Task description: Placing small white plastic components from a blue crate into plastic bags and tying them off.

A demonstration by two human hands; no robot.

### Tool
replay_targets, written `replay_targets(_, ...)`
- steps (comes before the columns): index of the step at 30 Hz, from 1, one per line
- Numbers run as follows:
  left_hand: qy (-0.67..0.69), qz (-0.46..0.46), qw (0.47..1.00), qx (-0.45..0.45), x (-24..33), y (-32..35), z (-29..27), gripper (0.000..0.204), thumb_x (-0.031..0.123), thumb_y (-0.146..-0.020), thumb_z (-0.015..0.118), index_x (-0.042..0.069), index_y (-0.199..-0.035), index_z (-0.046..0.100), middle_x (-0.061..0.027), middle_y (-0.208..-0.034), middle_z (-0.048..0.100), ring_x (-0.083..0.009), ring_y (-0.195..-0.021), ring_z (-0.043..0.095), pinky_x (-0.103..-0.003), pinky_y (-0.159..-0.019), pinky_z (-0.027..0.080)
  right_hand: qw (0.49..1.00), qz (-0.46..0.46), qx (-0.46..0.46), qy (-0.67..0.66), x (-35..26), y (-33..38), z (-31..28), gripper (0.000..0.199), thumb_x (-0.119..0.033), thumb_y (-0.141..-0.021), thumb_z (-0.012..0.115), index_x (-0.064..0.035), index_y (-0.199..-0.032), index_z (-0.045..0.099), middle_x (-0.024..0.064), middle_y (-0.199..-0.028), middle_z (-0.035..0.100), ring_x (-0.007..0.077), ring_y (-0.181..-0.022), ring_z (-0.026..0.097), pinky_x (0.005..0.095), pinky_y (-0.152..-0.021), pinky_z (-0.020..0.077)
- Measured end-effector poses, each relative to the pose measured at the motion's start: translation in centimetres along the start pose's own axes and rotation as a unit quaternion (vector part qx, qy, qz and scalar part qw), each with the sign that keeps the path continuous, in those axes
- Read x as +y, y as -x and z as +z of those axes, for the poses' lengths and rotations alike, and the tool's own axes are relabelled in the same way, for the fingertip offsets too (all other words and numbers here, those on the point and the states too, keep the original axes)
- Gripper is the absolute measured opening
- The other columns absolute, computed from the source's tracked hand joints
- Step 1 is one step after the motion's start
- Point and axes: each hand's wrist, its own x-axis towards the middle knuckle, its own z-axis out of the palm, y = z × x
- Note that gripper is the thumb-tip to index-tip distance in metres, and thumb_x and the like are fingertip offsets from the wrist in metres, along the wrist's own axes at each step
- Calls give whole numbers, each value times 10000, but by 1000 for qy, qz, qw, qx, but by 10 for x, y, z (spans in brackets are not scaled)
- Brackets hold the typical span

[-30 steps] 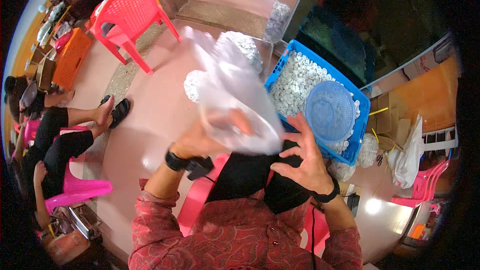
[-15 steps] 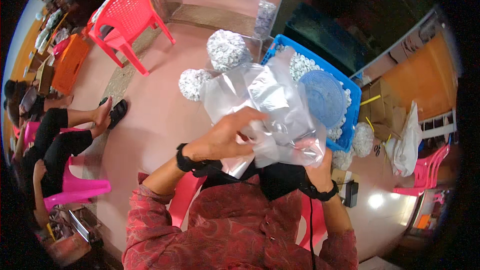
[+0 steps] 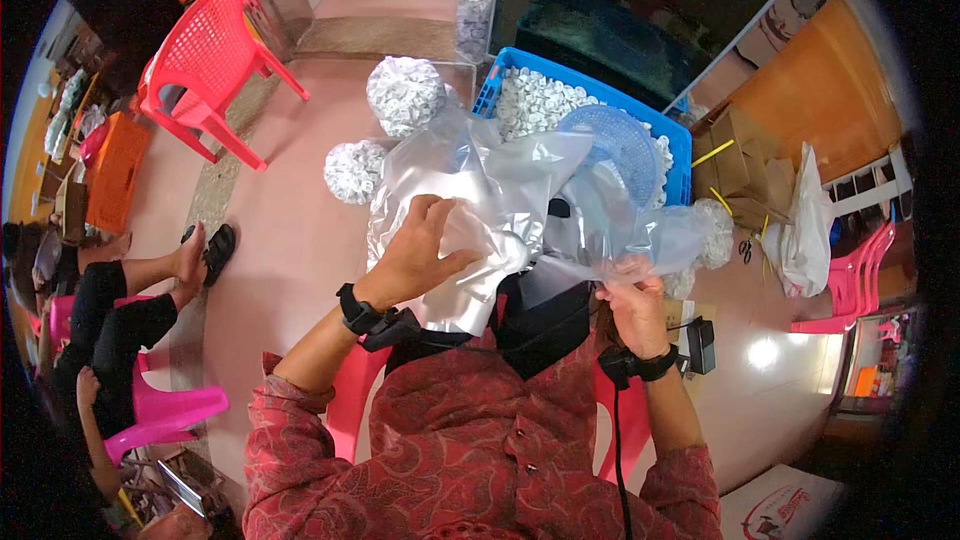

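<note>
A heap of clear plastic bags (image 3: pixel 465 290) spreads over my lap and in front of my knees. Over its left part lies my left hand (image 3: pixel 415 255), thumb and fingers apart, with nothing gripped between them. Closed in a pinch, my right hand (image 3: pixel 637 315) holds the edge of a clear plastic bag (image 3: pixel 640 240) that stretches up and to the left. Beyond the plastic stands a blue crate (image 3: pixel 680 165) of small white round pieces (image 3: pixel 545 100). A light blue round basket (image 3: pixel 620 145) sits on those pieces, partly behind the plastic.
Balls of bunched white pieces (image 3: pixel 405 95) lie beyond my left hand, and another ball (image 3: pixel 712 232) lies beside the crate. A red chair (image 3: pixel 205 60) stands far left. Another person's legs (image 3: pixel 130 310) reach in from the left. Cardboard (image 3: pixel 745 165) and a white sack (image 3: pixel 800 230) are at right.
My hands have moved apart. The left has let go of the plastic and opened; the right has drawn a bag out to the right. The view has shifted, showing more white pieces.
</note>
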Motion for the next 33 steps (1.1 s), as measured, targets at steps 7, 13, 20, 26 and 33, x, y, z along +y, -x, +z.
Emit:
replay_targets(7,-5,-64,995,-71,-10,-3,1,327,155,-778,716,45,-1076,641,-134,-803,596,-228,-630,575,-336,-609,490,999,12,-4,36,0,8,-7,113,0,-833,660,-61,-910,603,37,-871,646,126,-776,616,278,-688,519)
replay_targets(13,96,-174,978,69,-16,0,-30,123,82,-752,664,-28,-807,660,-105,-619,587,-149,-541,534,-300,-531,432,1000,-5,-12,-1,1,5,-14,123,1,-835,670,-60,-926,615,35,-870,650,118,-754,605,252,-672,498)
replay_targets(20,33,-248,963,101,-31,8,-59,81,54,-814,640,-17,-846,660,-18,-682,587,-73,-570,533,-232,-507,425,1000,-13,22,-13,3,4,-15,176,-27,-842,671,-47,-1010,622,61,-913,670,145,-778,635,248,-618,496)
replay_targets(26,54,-71,994,65,30,7,-39,201,-20,-783,692,-1,-978,648,-85,-873,610,-117,-700,592,-252,-616,490,1000,-4,16,-9,-8,2,-7,172,-79,-850,692,-36,-1003,628,65,-939,665,136,-780,638,234,-570,490)
replay_targets(33,-113,96,986,-80,65,5,9,873,283,-652,848,24,-1366,418,-222,-1301,426,-409,-1156,444,-461,-918,463,999,-22,32,-2,-31,2,15,133,-114,-891,654,-43,-999,620,52,-849,659,144,-680,655,223,-506,464)
